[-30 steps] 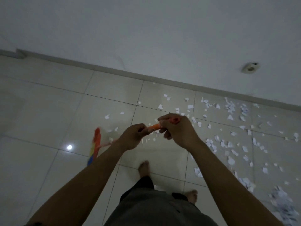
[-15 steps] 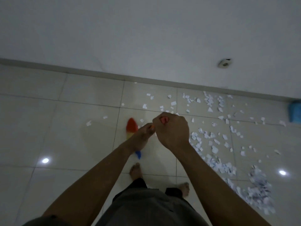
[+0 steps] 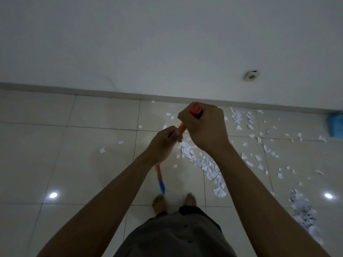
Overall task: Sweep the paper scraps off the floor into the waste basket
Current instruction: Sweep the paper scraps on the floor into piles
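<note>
Both hands are clamped on a broom [image 3: 161, 178] whose orange handle slants down in front of the person. The right hand [image 3: 204, 128] is wrapped around the top end, with the red cap poking out above its curled fingers. The left hand [image 3: 162, 145] grips the handle just below it, the two almost touching. Under the left wrist the broom's red-and-blue head hangs near the floor [image 3: 55, 145], close to the bare feet [image 3: 159, 203] — whether it touches the tiles cannot be told. The paper scraps [image 3: 207, 164] lie on the floor to the right of the broom: a dense band running from below the hands toward the lower right, a second heap near the right edge, and loose bits scattered up to the wall [image 3: 167, 43]. A blue object [image 3: 336, 125] sits against the wall at the far right — too cropped to identify
</note>
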